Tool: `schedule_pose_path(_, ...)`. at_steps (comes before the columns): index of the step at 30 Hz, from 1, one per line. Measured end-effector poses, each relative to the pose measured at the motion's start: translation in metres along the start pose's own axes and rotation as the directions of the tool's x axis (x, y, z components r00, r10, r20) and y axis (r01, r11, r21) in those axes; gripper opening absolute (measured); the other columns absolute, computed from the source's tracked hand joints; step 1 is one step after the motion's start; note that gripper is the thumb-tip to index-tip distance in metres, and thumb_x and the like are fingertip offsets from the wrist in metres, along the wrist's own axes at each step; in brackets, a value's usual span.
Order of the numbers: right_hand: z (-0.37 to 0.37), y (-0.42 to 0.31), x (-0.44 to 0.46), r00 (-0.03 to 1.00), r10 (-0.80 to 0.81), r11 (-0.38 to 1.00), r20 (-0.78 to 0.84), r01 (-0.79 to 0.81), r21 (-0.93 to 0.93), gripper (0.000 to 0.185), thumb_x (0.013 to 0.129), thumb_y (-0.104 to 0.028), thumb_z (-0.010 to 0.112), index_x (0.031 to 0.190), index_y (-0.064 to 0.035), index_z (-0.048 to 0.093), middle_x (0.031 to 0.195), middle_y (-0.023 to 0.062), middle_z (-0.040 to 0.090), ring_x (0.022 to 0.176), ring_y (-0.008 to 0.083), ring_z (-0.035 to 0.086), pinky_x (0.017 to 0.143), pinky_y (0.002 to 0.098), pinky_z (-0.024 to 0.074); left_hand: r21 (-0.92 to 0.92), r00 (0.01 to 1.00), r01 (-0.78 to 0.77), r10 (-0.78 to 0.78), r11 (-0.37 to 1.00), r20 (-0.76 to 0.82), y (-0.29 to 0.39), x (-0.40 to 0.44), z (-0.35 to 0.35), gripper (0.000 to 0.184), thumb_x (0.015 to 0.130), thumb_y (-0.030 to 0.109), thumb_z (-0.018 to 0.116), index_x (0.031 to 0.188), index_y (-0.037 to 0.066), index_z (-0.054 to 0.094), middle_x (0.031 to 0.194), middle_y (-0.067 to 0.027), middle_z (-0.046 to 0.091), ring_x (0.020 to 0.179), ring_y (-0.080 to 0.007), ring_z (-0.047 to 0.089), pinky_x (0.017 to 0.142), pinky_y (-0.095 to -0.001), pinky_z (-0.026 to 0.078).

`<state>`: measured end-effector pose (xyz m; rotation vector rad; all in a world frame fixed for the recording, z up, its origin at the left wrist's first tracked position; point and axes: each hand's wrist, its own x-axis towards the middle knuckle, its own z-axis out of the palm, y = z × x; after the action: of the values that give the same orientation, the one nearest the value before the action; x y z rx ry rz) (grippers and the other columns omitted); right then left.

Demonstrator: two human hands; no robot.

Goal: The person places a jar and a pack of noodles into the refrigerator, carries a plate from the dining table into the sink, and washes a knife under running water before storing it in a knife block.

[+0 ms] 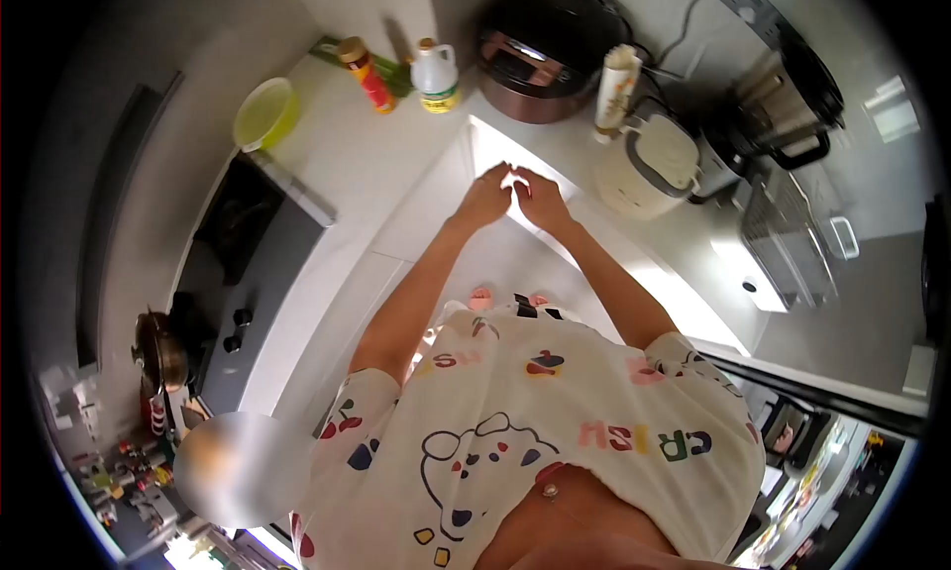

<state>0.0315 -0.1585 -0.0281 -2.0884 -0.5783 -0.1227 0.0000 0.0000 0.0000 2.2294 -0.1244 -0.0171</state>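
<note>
Both arms reach forward over the floor, toward the bright edge of the counter. My left hand has its fingers bent and drawn together, the tips almost meeting those of the other hand. Beside it my right hand is curled the same way, with thumb and fingers pinched. Whatever lies between the fingertips, if anything, is too small to make out. Nearest beyond the hands on the counter are a white jug with a yellow label and a dark rice cooker.
A red-labelled jar and a green bowl stand to the left, near a stove. On the right are a rolled packet, a white cooker, a blender and a wire rack.
</note>
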Motion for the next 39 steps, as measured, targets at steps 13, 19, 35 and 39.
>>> schedule_pose_path(13,0.091,-0.070,0.226,0.954,0.120,0.989,-0.276,-0.089,0.122,0.044,0.095,-0.018,0.048,0.135,0.0006,0.046,0.104,0.0266,0.064,0.095,0.0413,0.062,0.083,0.0426,0.0482,-0.326,0.820,0.209,-0.347,0.922,-0.456,-0.039,0.115,-0.147,0.064,0.089,0.019,0.046,0.145,-0.004,0.027,0.147,-0.0285,0.032,0.137,-0.0395,0.032,0.111,-0.0391,0.030)
schedule_pose_path(19,0.118,-0.026,0.247,0.957,0.060,0.906,-0.283,0.067,0.417,0.028,0.096,-0.015,0.058,0.116,0.0044,0.062,0.096,0.0205,0.070,0.086,0.0246,0.068,0.076,0.0314,0.0511,-0.394,0.748,0.221,-0.414,0.892,-0.518,-0.061,0.153,-0.134,0.057,0.093,0.022,0.042,0.144,0.000,0.030,0.138,-0.0342,0.040,0.122,-0.0496,0.043,0.104,-0.0469,0.036)
schedule_pose_path(35,0.190,-0.297,0.088,0.610,-0.641,0.723,0.467,0.273,0.635,0.027,0.087,-0.011,0.068,0.112,-0.0017,0.065,0.108,0.0165,0.069,0.097,0.0289,0.069,0.082,0.0339,0.0538,-0.434,-0.005,0.034,-0.434,0.900,-0.901,0.001,-0.187,-0.205,0.055,0.099,0.020,0.046,0.146,0.000,0.027,0.149,-0.0160,0.034,0.141,-0.0280,0.029,0.114,-0.0359,0.022)
schedule_pose_path(39,0.234,-0.379,0.015,0.387,-0.850,0.479,0.356,0.291,0.828,0.017,0.087,-0.014,0.068,0.097,-0.0008,0.063,0.111,0.0201,0.067,0.097,0.0317,0.068,0.078,0.0338,0.0558,-0.389,-0.246,0.152,-0.346,0.909,-0.905,0.017,-0.297,-0.225,0.055,0.099,0.024,0.045,0.146,0.001,0.030,0.149,-0.0156,0.035,0.140,-0.0267,0.031,0.113,-0.0346,0.023)
